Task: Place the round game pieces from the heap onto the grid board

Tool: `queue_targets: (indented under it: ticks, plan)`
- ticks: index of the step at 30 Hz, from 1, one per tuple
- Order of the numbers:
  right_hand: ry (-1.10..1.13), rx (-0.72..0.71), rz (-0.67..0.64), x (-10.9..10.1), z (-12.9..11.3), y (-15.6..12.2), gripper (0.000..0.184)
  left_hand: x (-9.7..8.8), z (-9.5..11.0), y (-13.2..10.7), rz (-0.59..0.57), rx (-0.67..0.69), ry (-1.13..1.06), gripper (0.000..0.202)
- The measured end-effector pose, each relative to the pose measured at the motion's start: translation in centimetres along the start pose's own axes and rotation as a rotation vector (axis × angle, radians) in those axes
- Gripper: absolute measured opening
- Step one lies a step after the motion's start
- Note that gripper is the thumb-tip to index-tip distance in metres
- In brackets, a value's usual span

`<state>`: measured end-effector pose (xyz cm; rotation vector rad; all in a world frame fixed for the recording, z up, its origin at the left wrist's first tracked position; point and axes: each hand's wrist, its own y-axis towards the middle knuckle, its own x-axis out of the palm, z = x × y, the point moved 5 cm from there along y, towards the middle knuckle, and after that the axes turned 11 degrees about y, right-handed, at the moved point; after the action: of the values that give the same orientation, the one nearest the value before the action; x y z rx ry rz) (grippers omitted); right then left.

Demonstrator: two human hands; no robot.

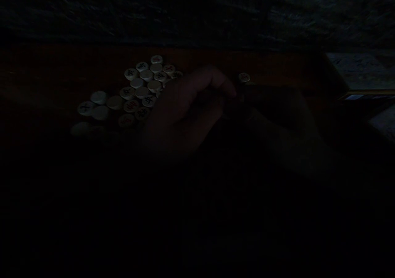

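The picture is very dark. My left hand (188, 109) is closed, its index finger curled over and its thumb bent toward the same spot. My right hand (280, 117) comes in from the other side with fingers and thumb drawn together in a pinch. Both sets of fingertips meet in deep shadow, and whatever they hold there cannot be made out. Round Chinese chess pieces (146, 75) lie in a cluster left of and behind my left hand, some marked in red or black, others with blank faces up. One more chess piece (244, 77) sits just beyond my fingertips.
Reddish-brown wood (203, 58) forms the surface under the pieces. Behind it runs a dark, rough-textured area (185, 15). At the far right stand a pale panel (354, 70) and a light-coloured edge (370, 92). The lower half is nearly black.
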<state>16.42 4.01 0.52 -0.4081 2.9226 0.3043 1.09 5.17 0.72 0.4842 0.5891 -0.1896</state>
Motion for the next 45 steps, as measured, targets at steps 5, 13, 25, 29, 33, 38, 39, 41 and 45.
queue_targets:
  ticks: [5,13,25,29,33,38,39,41,45]
  plan:
    - [0.014,-0.016,-0.003,0.08,-0.02,0.09,0.024,-0.01,0.03,0.11,-0.002,0.021,0.007,0.021]
    - [0.019,-0.008,-0.032,0.12,-0.15,0.11,0.022,0.06,0.17,0.09,-0.013,0.009,-0.005,0.020]
    - [0.051,-0.025,-0.026,0.06,0.14,0.05,0.022,0.03,0.08,0.11,-0.011,-0.015,0.013,0.019]
    - [0.053,-0.023,-0.021,-0.04,0.20,0.06,0.019,0.14,-0.01,0.13,-0.049,-0.031,-0.027,0.018]
    - [0.054,-0.026,-0.033,0.01,0.22,0.13,0.020,0.16,0.01,0.15,-0.036,-0.009,-0.030,0.021]
    - [0.075,-0.014,-0.039,-0.02,0.38,0.14,0.019,0.22,-0.02,0.12,-0.044,-0.021,-0.040,0.020]
    - [0.077,-0.019,-0.041,-0.03,0.38,0.15,0.019,0.19,-0.02,0.16,-0.041,-0.020,-0.044,0.020]
    - [0.079,-0.036,-0.045,-0.03,0.31,0.17,0.020,0.21,-0.04,0.25,-0.053,-0.016,-0.037,0.019]
    - [0.066,-0.032,-0.034,-0.01,0.32,0.16,0.020,0.20,-0.16,0.27,-0.048,-0.013,-0.048,0.017]
